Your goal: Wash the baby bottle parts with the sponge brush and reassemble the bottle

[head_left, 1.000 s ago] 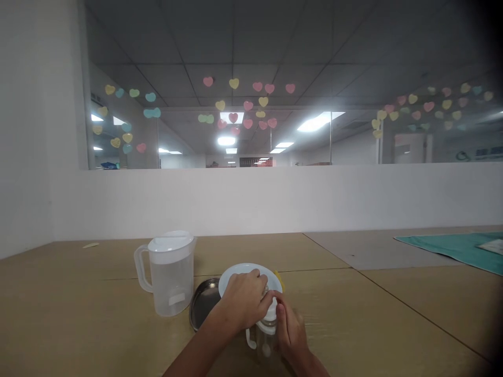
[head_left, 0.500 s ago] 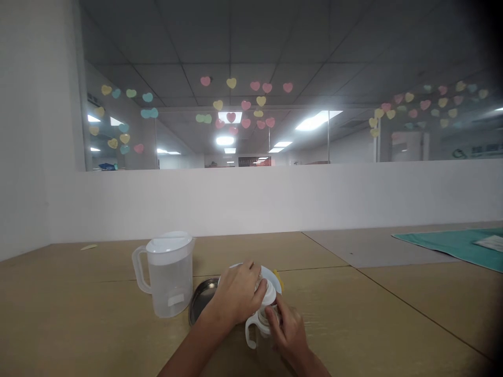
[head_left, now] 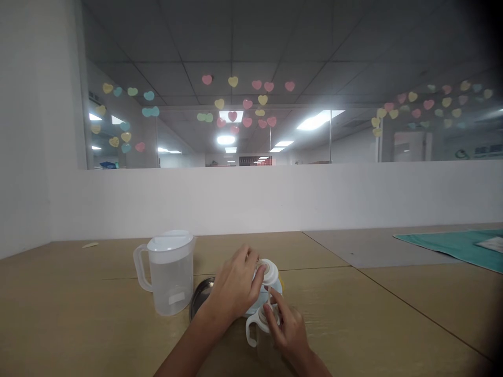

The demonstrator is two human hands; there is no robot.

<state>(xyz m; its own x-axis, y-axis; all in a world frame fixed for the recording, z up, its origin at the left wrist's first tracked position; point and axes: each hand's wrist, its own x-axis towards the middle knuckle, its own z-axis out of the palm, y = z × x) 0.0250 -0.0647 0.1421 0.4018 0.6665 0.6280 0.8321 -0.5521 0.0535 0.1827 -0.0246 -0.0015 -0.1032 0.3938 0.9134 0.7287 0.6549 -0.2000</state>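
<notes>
A white bottle lid (head_left: 271, 272) with a ring-shaped collar is tilted in my left hand (head_left: 236, 285), gripped between thumb and fingers. Below it, a thin pale straw (head_left: 269, 297) reaches down to the mouth of a clear baby bottle (head_left: 264, 340) with a white side handle (head_left: 249, 334). My right hand (head_left: 290, 327) is closed around the bottle's right side near the neck. Its thumb and index fingertip lie close to the straw; the other fingers are partly hidden. Behind the hands, a light blue dish (head_left: 257, 305) is mostly covered.
A clear lidded pitcher (head_left: 173, 283) stands on the table to the left. Beside it lies a round metal tray (head_left: 200, 296), partly behind my left forearm. A teal cloth (head_left: 444, 246) lies at the far right, and a white wall (head_left: 251, 199) closes off the back.
My left hand has risen, carrying the lid up and away from the bottle, so the straw between them now shows. My right index finger has shifted up slightly beside the straw.
</notes>
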